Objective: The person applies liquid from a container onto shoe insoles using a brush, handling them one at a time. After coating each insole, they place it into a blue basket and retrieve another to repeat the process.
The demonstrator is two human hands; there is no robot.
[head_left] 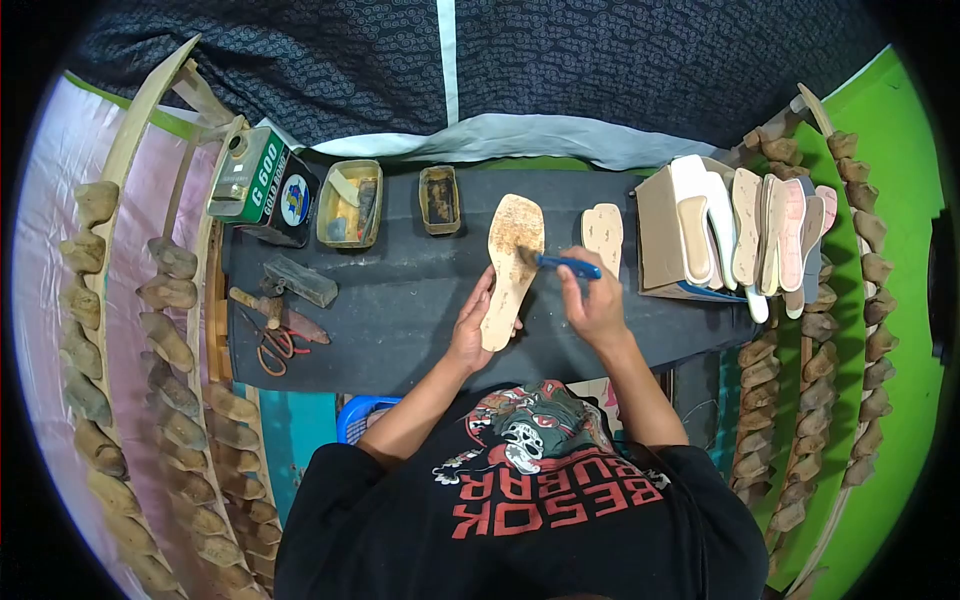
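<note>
My left hand [472, 322] grips a tan insole [513, 250] by its lower left side, holding it up over the dark table. Brown, wet-looking smears cover the wide upper part of the insole; its narrow heel end is paler. In my right hand [597, 305] is a brush with a blue handle [570, 266], pinched between thumb and fingers. The bristle end meets the middle of the insole, near the lower edge of the brown patch. Another insole [602, 237] lies on the table just beyond my right hand.
A cardboard box [662, 232] packed with several insoles stands at the right. A metal can [262, 187], two yellowish trays [350, 230], a dark block [302, 281], a hammer [258, 305] and scissors [272, 355] are at the left. Racks of wooden shoe lasts [175, 335] flank both sides.
</note>
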